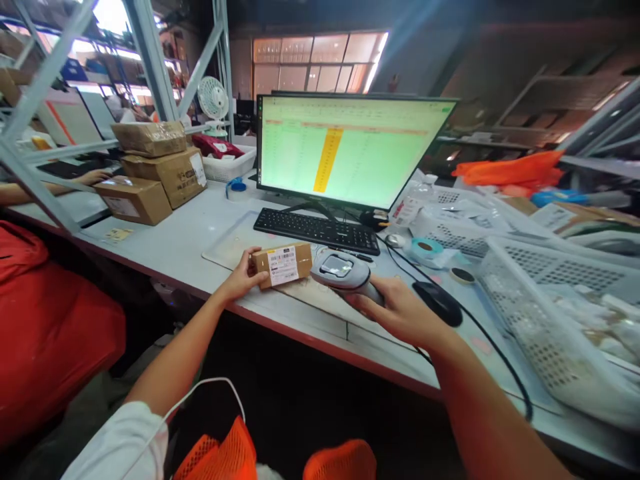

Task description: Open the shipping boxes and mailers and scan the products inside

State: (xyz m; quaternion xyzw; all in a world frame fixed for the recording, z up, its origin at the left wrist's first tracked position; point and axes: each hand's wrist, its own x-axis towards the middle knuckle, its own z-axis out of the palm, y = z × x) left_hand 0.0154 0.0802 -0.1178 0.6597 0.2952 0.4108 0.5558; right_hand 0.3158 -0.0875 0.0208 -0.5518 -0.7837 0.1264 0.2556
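Observation:
My left hand grips the left end of a small brown cardboard box, tilted so that its white barcode label faces me. Wrapped round the handle of a grey barcode scanner is my right hand. The scanner's head is just right of the box, over the front of the desk. Behind both hands lies a black keyboard, in front of a monitor lit with a green spreadsheet and one yellow column.
Several cardboard boxes are stacked at the left, by a metal frame. White plastic baskets with bagged items crowd the right. A black mouse, a cable and tape rolls lie between. Another person's hand shows far left.

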